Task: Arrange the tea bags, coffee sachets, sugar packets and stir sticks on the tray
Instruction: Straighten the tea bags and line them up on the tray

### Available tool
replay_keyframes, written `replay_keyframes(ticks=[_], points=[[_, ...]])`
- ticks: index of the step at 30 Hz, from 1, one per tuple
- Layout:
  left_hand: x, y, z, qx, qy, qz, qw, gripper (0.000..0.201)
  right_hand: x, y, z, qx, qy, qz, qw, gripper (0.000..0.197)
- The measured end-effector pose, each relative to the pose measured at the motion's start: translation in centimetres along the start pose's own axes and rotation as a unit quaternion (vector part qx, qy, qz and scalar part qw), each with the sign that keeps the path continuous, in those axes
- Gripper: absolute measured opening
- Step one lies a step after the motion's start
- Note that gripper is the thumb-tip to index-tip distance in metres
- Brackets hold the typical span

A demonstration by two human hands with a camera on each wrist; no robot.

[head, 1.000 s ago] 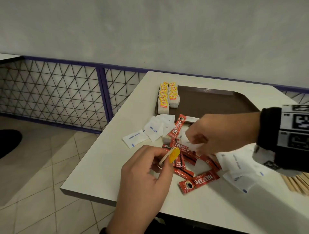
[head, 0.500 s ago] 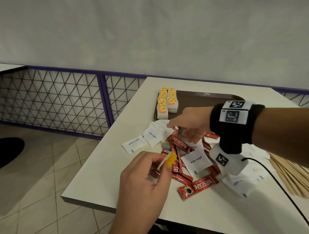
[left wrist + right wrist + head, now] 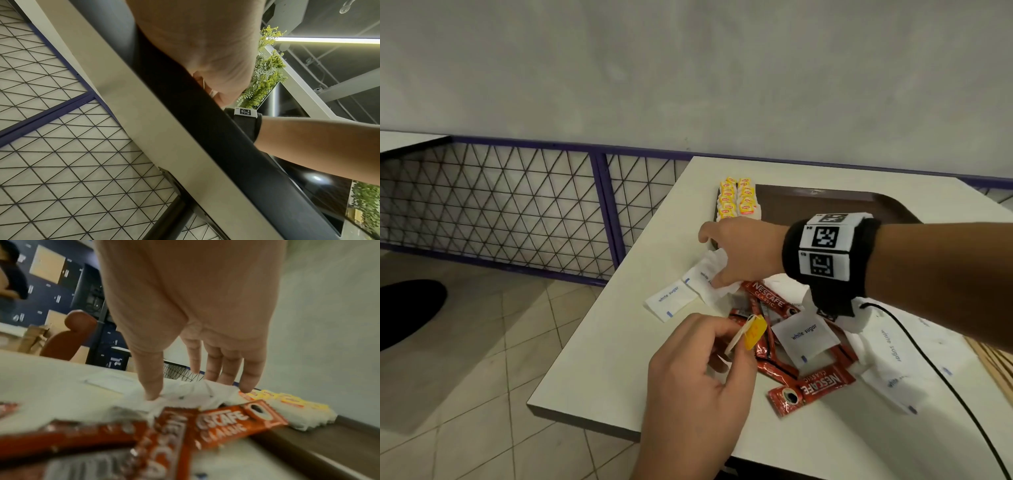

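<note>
A tea bag (image 3: 743, 337) with a yellow tag is pinched between the thumb and curled fingers of the left hand (image 3: 698, 373), held just above the near part of the table (image 3: 592, 370), beside the heap of red coffee sachets (image 3: 811, 387). The right hand (image 3: 743, 253) reaches forward and left across the heap, palm down, forearm level, a marker band (image 3: 825, 253) at the wrist. Its fingers (image 3: 232, 368) and thumb point downward, slightly spread, the tips gathering a crumpled white sugar packet (image 3: 193, 392) that bunches up between them; other sugar packets (image 3: 671, 301) lie flat around it. Two rows of tea bags (image 3: 738, 200) stand in the far left corner of the brown tray (image 3: 825, 205). Stir sticks (image 3: 996, 356) lie at the table's right edge.
</note>
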State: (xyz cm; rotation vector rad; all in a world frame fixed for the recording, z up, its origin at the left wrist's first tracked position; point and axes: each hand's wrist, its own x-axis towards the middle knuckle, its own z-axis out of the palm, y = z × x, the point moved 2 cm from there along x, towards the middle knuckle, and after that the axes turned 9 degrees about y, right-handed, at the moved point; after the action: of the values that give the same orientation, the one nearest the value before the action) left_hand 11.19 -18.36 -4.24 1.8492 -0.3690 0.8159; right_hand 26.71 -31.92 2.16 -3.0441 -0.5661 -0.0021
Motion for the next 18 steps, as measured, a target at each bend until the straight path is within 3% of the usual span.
replay_keyframes(ticks=[4,10,15,18], points=[[-0.1,-0.1,-0.2,-0.001,-0.008,-0.002,1.000,0.014,0.4,-0.6,-0.1,0.023,-0.024,0.009,0.999,0.082],[0.0,0.2,-0.3,-0.018,-0.015,-0.017,1.000,0.009,-0.5,-1.1,-1.2,0.061,-0.004,-0.040,0.997,0.043],[0.1,0.2,-0.6,-0.020,0.006,-0.006,1.000,0.014,-6.4,-0.1,-4.7,0.059,0.062,-0.085,0.993,0.029],[0.1,0.2,-0.6,-0.011,0.015,0.002,1.000,0.022,-11.4,1.4,-4.4,-0.025,0.032,-0.130,0.991,0.032]])
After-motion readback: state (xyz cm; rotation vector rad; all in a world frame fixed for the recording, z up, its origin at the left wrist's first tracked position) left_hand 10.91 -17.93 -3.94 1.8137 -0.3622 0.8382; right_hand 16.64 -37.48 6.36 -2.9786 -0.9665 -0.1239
